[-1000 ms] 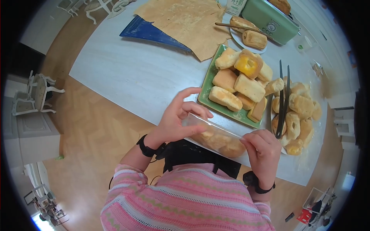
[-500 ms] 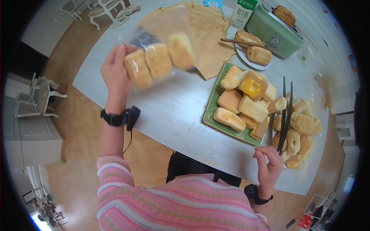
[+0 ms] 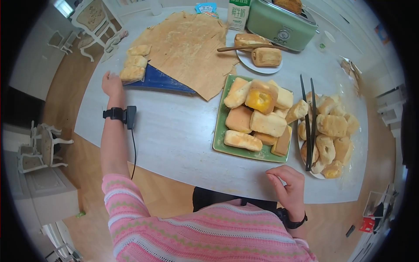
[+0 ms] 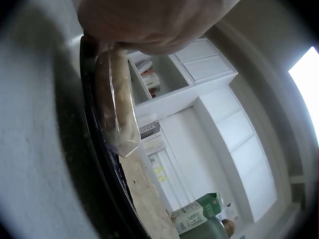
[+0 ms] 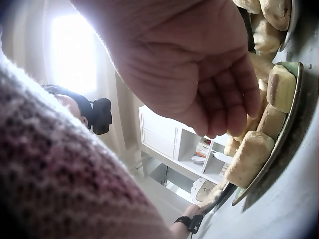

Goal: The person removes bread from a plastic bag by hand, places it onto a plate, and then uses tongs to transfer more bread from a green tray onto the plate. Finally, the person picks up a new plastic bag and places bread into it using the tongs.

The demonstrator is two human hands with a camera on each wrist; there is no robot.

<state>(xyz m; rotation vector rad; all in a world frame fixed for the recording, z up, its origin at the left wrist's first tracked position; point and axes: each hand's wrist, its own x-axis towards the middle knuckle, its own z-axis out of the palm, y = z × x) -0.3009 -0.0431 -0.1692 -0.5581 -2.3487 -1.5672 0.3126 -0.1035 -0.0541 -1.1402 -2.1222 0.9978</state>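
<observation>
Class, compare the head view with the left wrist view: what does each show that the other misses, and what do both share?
Only the head view shows the green plate heaped with bread, the black tongs and the idle right hand. Only the left wrist view shows white cupboards behind. Both show the left hand holding the bagged bread and the milk carton.

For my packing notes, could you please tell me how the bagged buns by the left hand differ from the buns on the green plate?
The bagged buns sit sealed in clear plastic, three in a tidy row on the blue tray; the buns on the green plate lie unwrapped and heaped loosely. The left hand touches the bag, while the right hand rests short of the plate. One plate bun shows yellow filling. Both lots are pale golden.
</observation>
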